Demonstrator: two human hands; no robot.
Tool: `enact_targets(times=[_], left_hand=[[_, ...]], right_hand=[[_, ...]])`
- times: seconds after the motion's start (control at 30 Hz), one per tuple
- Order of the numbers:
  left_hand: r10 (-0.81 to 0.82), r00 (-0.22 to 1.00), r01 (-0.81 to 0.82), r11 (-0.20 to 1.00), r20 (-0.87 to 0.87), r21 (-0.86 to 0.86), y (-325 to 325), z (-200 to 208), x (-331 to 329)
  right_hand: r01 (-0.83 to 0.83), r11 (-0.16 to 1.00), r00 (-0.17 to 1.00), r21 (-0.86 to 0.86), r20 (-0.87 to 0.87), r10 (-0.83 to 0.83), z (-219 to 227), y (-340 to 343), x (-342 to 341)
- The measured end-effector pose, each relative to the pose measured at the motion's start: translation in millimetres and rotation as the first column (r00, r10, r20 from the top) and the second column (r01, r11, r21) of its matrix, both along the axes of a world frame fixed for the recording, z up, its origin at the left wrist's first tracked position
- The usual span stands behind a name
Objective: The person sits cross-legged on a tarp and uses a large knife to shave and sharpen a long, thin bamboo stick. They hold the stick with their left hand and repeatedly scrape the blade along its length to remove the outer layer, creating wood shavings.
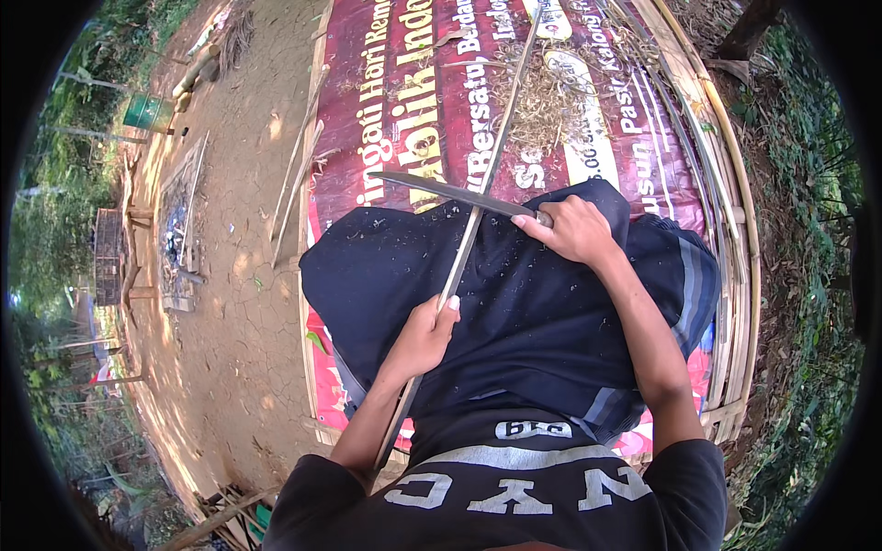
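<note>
The long thin strip (462, 253) is running slantwise over the dark cloth (377, 266) on the person's lap, and the left hand (424, 340) is gripping its lower stretch, probably so it isn't wobbling where the knife (446, 191) is crossing it. The right hand (574, 230) is clutching the knife's handle, thumb pointing bladeward, I'd guess for angle control. Farther out, pale shavings (542, 101) are sitting on a red banner (354, 119) that's covering the bamboo platform (746, 303), likely as a mat.
</note>
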State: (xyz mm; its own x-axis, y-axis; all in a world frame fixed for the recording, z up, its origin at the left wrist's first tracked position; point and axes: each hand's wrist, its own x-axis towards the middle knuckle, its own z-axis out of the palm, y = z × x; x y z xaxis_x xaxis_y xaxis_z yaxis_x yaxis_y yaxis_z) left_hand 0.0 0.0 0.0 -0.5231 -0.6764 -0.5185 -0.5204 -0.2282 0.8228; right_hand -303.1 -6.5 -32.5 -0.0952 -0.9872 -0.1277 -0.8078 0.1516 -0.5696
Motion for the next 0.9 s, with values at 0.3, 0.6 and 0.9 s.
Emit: enact_targets(times=[0.3,0.6,0.9], left_hand=[[0.052,0.992,-0.038,0.991,-0.114,0.125,8,1,-8],[0.028,0.979,-0.015,0.998,-0.2,0.066,19,-8,0],[-0.034,0.992,0.031,0.999,-0.122,-0.026,9,-11,28]], right_hand=[[-0.304,0.953,0.945,0.007,-0.126,0.302,28,23,43],[0.066,0.979,0.998,0.192,-0.031,-0.061,34,9,-1],[-0.161,0.972,0.962,0.172,-0.191,0.193,26,7,12]])
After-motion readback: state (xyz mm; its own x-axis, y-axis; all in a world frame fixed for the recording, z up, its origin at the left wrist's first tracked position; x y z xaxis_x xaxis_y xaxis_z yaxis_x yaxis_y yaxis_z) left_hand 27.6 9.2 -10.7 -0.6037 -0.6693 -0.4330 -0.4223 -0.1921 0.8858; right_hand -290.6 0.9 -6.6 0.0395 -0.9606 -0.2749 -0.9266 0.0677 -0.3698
